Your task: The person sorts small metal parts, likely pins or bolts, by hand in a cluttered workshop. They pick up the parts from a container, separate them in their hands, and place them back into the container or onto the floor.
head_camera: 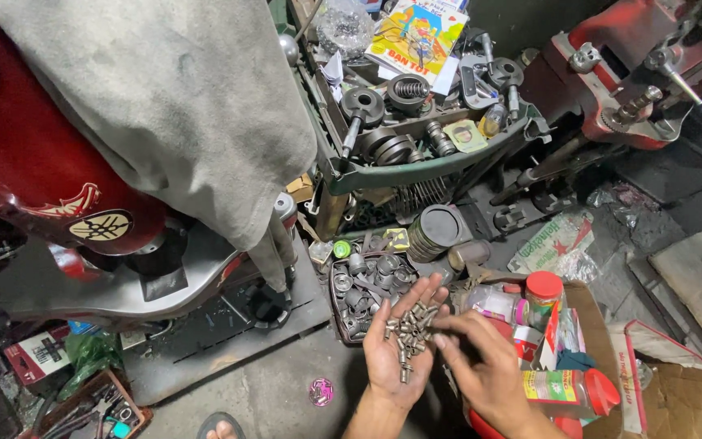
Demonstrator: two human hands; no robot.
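My left hand [396, 362] lies palm up and cupped, holding a heap of several small metal sleeves [408, 327]. My right hand [481, 362] is beside it, its fingertips touching the right edge of that heap; whether it pinches one piece is unclear. Just beyond the hands sits a dark tray [336, 313] filled with round metal parts.
A red machine [34, 162] draped with a grey cloth [172, 106] fills the left. A green crate [424, 171] of engine parts stands behind. A cardboard box [676, 398] with red-capped bottles [566, 389] lies at right. My sandalled foot [221, 428] is on the concrete floor.
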